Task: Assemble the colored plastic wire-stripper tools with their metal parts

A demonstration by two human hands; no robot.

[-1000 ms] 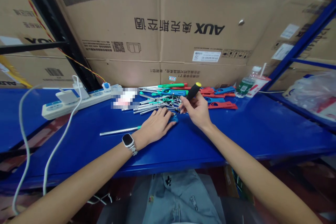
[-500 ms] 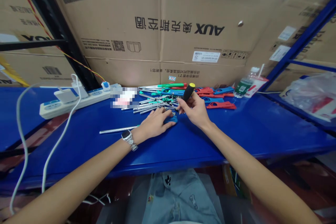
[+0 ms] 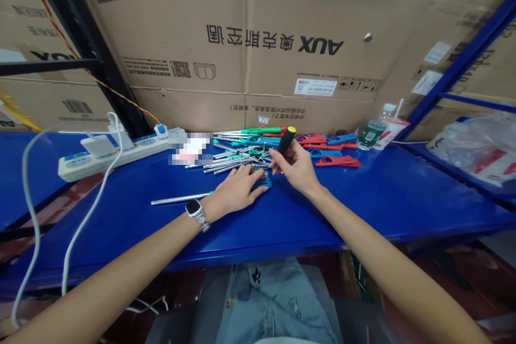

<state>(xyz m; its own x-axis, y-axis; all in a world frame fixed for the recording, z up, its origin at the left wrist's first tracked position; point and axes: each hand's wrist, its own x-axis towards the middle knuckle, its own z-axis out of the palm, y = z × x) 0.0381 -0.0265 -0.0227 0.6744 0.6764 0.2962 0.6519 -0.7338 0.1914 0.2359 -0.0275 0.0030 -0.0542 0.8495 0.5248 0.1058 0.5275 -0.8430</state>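
My right hand [image 3: 299, 169] is closed around a screwdriver [image 3: 287, 140] with a black handle and yellow end, tilted with its handle up and right. Its tip reaches down by my left fingers and is hard to make out. My left hand [image 3: 241, 187] presses a long-nosed lighter [image 3: 264, 183] against the table, fingers curled over its blue body. The lighter's metal tube [image 3: 177, 199] sticks out to the left under that hand. Just behind both hands lies a pile of metal tubes with green parts [image 3: 226, 163]. Red handle pieces [image 3: 338, 161] and blue handle pieces [image 3: 342, 138] lie to the right.
A white power strip [image 3: 121, 153] with plugs and hanging cables is at the left. A water bottle [image 3: 371, 131] and a cup [image 3: 392, 133] stand at the back right. A large cardboard box [image 3: 242, 80] rises behind the blue table [image 3: 363, 209].
The screwdriver handle leans slightly farther left and down with my right hand. My left hand stays on the lighter. The whole view has shifted slightly.
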